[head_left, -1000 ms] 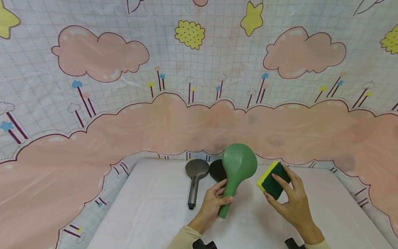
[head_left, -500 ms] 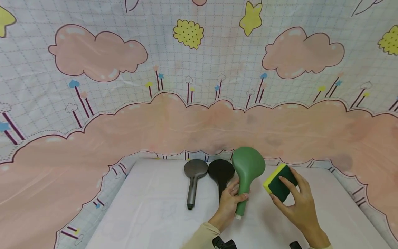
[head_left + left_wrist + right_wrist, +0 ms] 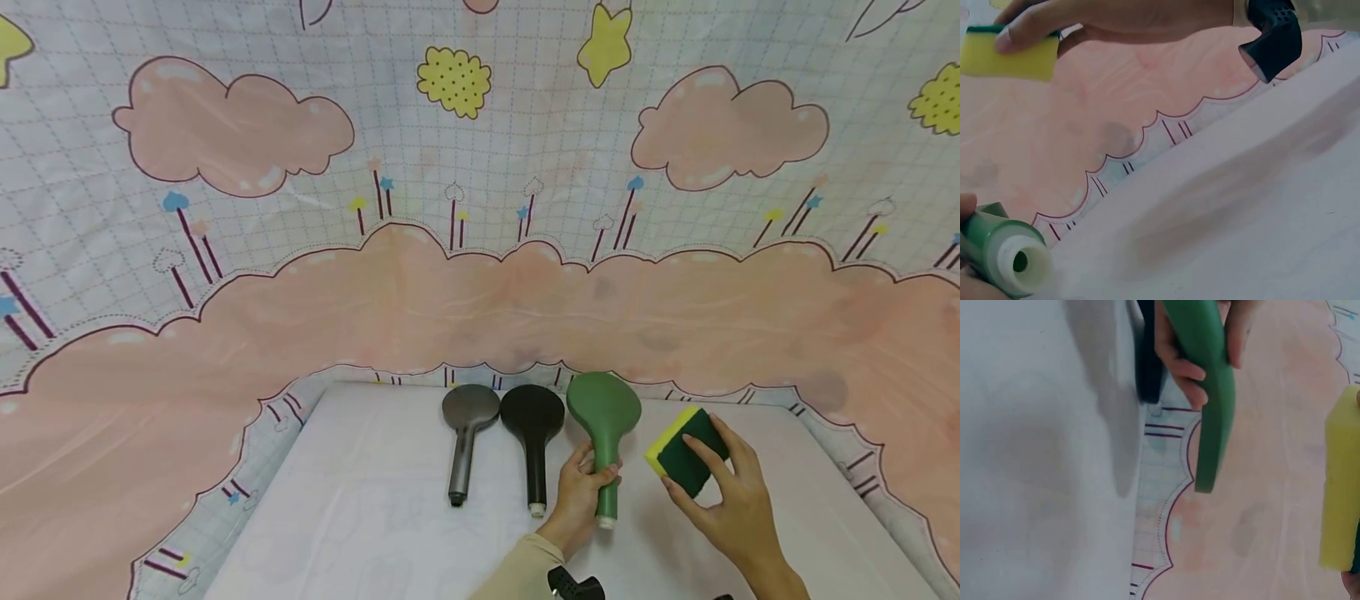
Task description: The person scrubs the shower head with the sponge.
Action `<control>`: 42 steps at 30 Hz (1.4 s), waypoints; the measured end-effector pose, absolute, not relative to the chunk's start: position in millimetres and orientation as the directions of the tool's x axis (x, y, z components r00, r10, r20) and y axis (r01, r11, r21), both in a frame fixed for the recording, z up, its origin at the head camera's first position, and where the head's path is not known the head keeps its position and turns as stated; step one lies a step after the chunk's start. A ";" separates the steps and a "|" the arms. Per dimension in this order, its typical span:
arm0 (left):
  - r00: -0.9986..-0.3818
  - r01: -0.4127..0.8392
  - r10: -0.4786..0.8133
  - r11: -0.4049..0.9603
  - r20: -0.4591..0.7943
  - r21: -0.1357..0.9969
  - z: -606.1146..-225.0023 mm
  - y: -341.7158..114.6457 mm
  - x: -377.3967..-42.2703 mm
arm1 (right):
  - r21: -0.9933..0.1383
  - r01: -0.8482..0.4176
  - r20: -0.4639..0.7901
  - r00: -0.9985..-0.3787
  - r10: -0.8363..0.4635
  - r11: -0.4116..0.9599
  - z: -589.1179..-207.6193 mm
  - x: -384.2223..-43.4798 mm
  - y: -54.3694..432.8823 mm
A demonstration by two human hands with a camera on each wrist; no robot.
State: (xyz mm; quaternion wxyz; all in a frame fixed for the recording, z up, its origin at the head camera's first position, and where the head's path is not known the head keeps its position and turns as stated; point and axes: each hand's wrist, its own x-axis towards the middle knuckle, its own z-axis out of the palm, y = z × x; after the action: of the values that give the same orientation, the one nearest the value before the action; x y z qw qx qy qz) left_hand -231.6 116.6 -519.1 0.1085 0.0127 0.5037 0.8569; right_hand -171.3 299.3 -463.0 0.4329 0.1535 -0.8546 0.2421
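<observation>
My left hand (image 3: 577, 496) grips the handle of a green shower head (image 3: 604, 408), its round head pointing away from me. In the left wrist view the pale hollow end (image 3: 1025, 262) of that handle faces the camera. My right hand (image 3: 738, 508) pinches a sponge (image 3: 690, 454) with a yellow side and a dark green scouring side, held over the right part of the table. From the right wrist view, the green shower head (image 3: 1213, 394) appears edge-on in the left hand's fingers, and the sponge's yellow side (image 3: 1341, 487) shows at the right edge.
A grey shower head (image 3: 465, 433) and a black shower head (image 3: 534, 437) lie side by side on the white table (image 3: 360, 500), left of the green one. Behind the table hangs a cloth (image 3: 450, 308) printed with clouds and stars.
My left hand has carried the green shower head right and lower, uncovering the black one, whose head it overlapped before. My right hand with the sponge has shifted right and slightly nearer.
</observation>
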 end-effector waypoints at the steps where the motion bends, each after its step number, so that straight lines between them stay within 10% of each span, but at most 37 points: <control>1: -0.976 -0.184 0.192 -0.479 -0.102 0.859 -521.0 119.1 -232.6 | -0.287 -0.467 0.809 -0.585 -0.049 0.836 -463.5 -170.8 300.3; 29: -0.973 -0.230 0.086 -0.476 -0.215 0.849 -538.6 150.4 -253.0 | -0.313 -0.418 0.769 -0.638 -0.030 0.853 -473.9 -164.8 301.5; 42: -0.980 -0.199 0.054 -0.222 -0.192 0.954 -532.6 142.6 -251.8 | -0.304 -0.438 0.774 -0.631 -0.049 0.846 -479.2 -168.3 299.7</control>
State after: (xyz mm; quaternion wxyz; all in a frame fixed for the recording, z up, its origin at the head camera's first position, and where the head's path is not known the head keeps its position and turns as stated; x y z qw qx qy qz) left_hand -251.8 142.6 -532.6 0.0813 -0.0588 0.6183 0.7795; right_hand -168.3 299.7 -479.2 0.4061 0.1397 -0.8707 0.2397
